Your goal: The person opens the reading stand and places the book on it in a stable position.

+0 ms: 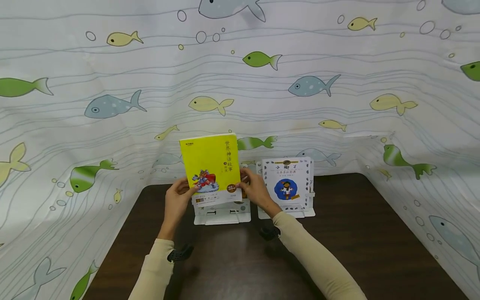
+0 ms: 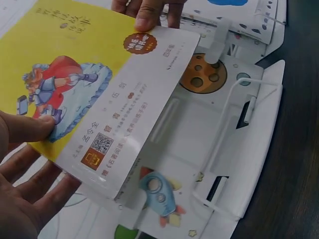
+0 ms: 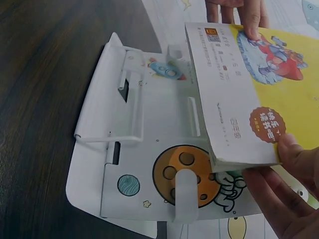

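Between my two hands is a yellow book [image 1: 210, 160] with a white lower band, its cover facing me. My left hand [image 1: 178, 200] pinches its left edge, thumb on the cover and fingers behind. On the opposite edge, my right hand [image 1: 255, 187] holds it the same way, as the right wrist view shows. Below and behind the book stands a white book stand [image 2: 169, 134] printed with a rocket and an orange planet. The book is tilted and apart from the stand's bottom ledge [image 1: 222, 219]; its upper back is hidden.
To the right, a second stand [image 1: 309, 212] holds a white book [image 1: 287, 183] with a blue circle on its cover. Both stands sit near the back of a dark wooden table [image 1: 232, 266]. A fish-patterned cloth [image 1: 240, 83] hangs behind and along the sides.
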The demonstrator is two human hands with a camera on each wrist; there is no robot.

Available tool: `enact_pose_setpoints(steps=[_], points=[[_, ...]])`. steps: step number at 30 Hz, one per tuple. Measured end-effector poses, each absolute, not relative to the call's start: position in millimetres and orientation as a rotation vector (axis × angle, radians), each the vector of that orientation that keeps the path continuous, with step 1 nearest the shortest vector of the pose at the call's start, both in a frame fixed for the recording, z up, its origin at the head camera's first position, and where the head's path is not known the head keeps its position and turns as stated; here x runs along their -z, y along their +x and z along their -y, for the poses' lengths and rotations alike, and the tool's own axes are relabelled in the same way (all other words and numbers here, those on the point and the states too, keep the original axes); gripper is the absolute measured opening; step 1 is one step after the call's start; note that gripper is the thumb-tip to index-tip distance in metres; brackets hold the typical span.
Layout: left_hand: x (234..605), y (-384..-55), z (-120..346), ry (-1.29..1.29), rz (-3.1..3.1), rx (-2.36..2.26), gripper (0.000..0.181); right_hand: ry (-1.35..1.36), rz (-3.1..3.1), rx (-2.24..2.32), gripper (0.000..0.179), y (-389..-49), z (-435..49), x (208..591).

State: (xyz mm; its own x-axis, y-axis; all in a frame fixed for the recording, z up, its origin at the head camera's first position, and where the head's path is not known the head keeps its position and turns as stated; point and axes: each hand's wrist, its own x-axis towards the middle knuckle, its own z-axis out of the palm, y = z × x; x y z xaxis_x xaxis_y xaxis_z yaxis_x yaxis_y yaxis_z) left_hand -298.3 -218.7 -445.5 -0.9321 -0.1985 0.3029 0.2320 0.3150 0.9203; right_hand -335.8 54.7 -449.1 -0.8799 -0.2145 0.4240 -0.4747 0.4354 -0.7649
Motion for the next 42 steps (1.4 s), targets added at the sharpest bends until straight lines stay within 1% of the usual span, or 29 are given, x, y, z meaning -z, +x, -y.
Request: enact_pose_setpoints(steps=[4, 11, 16, 26, 33, 38, 42], points=[[449.6, -303.4, 216.1, -0.029, 2.213, 1.629, 0.039, 0.579, 2.425, -1.374, 0.037, -337.8, -53.5, 451.9], [457.8, -310.0, 211.9, -0.040, 2.203, 1.578, 0.032, 0.580, 2.395, -1.292, 0.030, -342.7, -53.9, 459.5], [463.0, -312.2, 210.1, -0.060, 2.200, 1.566, 0.029, 0.583, 2.369, -1.262, 0.026, -342.6, -56.6, 466.5], [465.3, -314.6, 210.9, -0.117, 2.170, 1.567, 0.026, 0.596, 2.315, -1.263, 0.024, -343.7, -57.5, 473.5], [475.7, -313.2, 213.9, -0.067, 2.257, 1.503, 0.031, 0.561, 2.384, -1.196, 0.028, -338.6, -54.6, 482.9], [478.5, -315.7, 211.8, -0.084, 2.312, 1.309, 0.038, 0.514, 2.403, -1.129, 0.032, -334.6, -51.7, 487.8], [478.9, -318.1, 208.6, -0.078, 2.307, 1.188, 0.039, 0.475, 2.427, -1.091, 0.036, -334.7, -48.3, 491.5]])
